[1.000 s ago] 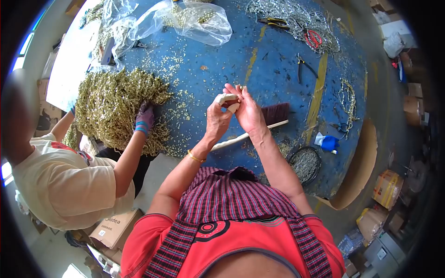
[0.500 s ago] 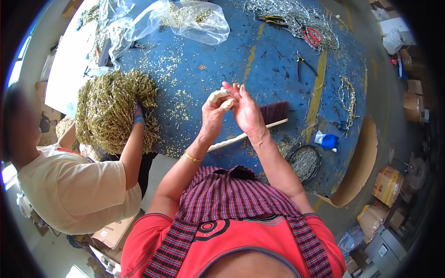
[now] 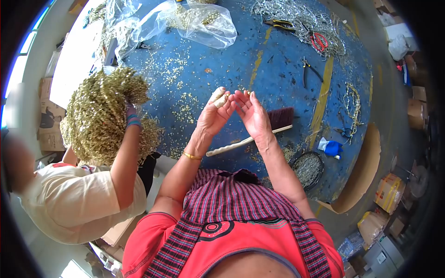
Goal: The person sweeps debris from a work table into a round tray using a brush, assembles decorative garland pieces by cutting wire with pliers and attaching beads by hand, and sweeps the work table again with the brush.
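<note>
Above the blue table [image 3: 185,74], my left hand [image 3: 214,113] is held palm up and open, with pale coverings on two of its digits. Close beside it, my right hand [image 3: 252,116] is also open, palm up, its fingers stretched out. A tiny gold-coloured spot shows at the right fingertips; I cannot make out what it is. Both palms look bare of any object. Under and behind the right wrist lies a bench brush [image 3: 281,118] with dark bristles and a long white handle.
At left a co-worker [image 3: 83,194] holds a bundle of gold tinsel [image 3: 99,116]. Clear plastic bags [image 3: 213,28], silver tinsel [image 3: 301,23], black pliers [image 3: 311,73], red-handled scissors [image 3: 319,41], a blue-white bundle [image 3: 330,147] and a round dark tray [image 3: 320,178] lie on the table.
My hands have moved apart from touching, and their fingers have spread with palms turned up. The co-worker's tinsel bundle has shifted left and the co-worker leans further away.
</note>
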`<state>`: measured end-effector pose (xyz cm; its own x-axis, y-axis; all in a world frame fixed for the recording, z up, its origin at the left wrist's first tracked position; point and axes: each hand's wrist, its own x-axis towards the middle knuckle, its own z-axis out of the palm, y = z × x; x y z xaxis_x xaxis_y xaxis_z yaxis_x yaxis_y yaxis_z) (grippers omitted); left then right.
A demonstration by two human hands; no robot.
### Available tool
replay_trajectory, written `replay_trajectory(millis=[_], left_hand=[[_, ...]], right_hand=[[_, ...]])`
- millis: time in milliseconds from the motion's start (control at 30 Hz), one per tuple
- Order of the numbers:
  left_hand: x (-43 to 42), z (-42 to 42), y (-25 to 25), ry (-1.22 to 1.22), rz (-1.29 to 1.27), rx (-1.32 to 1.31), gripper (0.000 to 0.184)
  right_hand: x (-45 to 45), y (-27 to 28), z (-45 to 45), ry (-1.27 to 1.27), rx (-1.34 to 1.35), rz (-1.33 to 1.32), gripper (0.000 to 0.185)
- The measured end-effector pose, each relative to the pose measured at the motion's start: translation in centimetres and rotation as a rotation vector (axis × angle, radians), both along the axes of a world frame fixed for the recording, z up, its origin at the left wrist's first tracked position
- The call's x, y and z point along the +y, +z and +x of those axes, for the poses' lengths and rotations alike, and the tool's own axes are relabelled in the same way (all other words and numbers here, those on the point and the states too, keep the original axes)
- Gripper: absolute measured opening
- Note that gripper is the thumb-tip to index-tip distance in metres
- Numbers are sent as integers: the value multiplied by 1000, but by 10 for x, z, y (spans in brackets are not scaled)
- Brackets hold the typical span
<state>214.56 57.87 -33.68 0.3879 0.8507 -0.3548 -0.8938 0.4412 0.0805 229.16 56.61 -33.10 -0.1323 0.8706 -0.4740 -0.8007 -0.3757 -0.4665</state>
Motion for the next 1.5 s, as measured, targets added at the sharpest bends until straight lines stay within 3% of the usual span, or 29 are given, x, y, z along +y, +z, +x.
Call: replay_trajectory(millis=[167, 367, 400, 467, 500, 533, 633, 700, 867, 933, 1000, 1067, 1100, 1167, 1233, 1267, 1333, 1367, 1400, 1433, 1500], left_hand=[[3, 5, 0, 41, 79, 185, 30], [4, 13, 3, 132, 281, 683, 23], [5, 13, 6, 95, 320, 845, 21], [11, 7, 7, 37, 270, 923, 17], [12, 4, -6, 88, 195, 693, 19], [14, 0, -9, 79, 117, 651, 22], [31, -31, -24, 94, 29, 633, 25], [50, -59, -26, 135, -14, 804, 25], [136, -149, -22, 460, 56, 854, 23], [180, -187, -24, 532, 307, 1083, 25], [233, -215, -21, 599, 250, 801, 30], [279, -231, -23, 543, 249, 869, 29], [295, -238, -26, 419, 247, 945, 36], [309, -231, -24, 447, 148, 1419, 33], [294, -214, -9, 629, 254, 1975, 30], [279, -195, 5, 666, 261, 1918, 30], [229, -147, 12, 512, 480, 1719, 23], [202, -122, -2, 481, 780, 1621, 17], [165, -96, 3, 139, 824, 1660, 16], [134, -70, 5, -84, 822, 1519, 19], [91, -40, -4, -218, 736, 1358, 23]], right_hand=[[-1, 3, 3, 1, -31, -19, 30], [-3, -3, 8, 14, -41, -22, 29], [1, -6, 6, 32, -42, 3, 29], [4, -10, 3, 35, -49, -63, 28], [5, -17, 3, 37, -60, -100, 28], [4, -20, 4, 41, -55, -97, 28], [4, -15, 4, 18, -42, -160, 20], [0, -28, 12, 4, -1, -182, 16], [-8, -42, 21, -12, -10, -264, 13], [-10, -44, 20, -21, -14, -287, 13], [-13, -46, 19, -25, -27, -306, 15], [-9, -45, 14, -27, 0, -314, 17], [-10, -43, 12, -32, 10, -328, 18], [-5, -39, 8, -18, -24, -319, 23], [5, -38, 5, -7, -38, -310, 25], [12, -35, 4, -5, -48, -289, 26], [28, -33, 0, 5, -117, -258, 27], [37, -32, -5, 19, -150, -236, 28], [43, -30, -11, 30, -215, -204, 28], [49, -31, -17, 73, -264, -185, 26], [56, -34, -29, 158, -366, -137, 23]])
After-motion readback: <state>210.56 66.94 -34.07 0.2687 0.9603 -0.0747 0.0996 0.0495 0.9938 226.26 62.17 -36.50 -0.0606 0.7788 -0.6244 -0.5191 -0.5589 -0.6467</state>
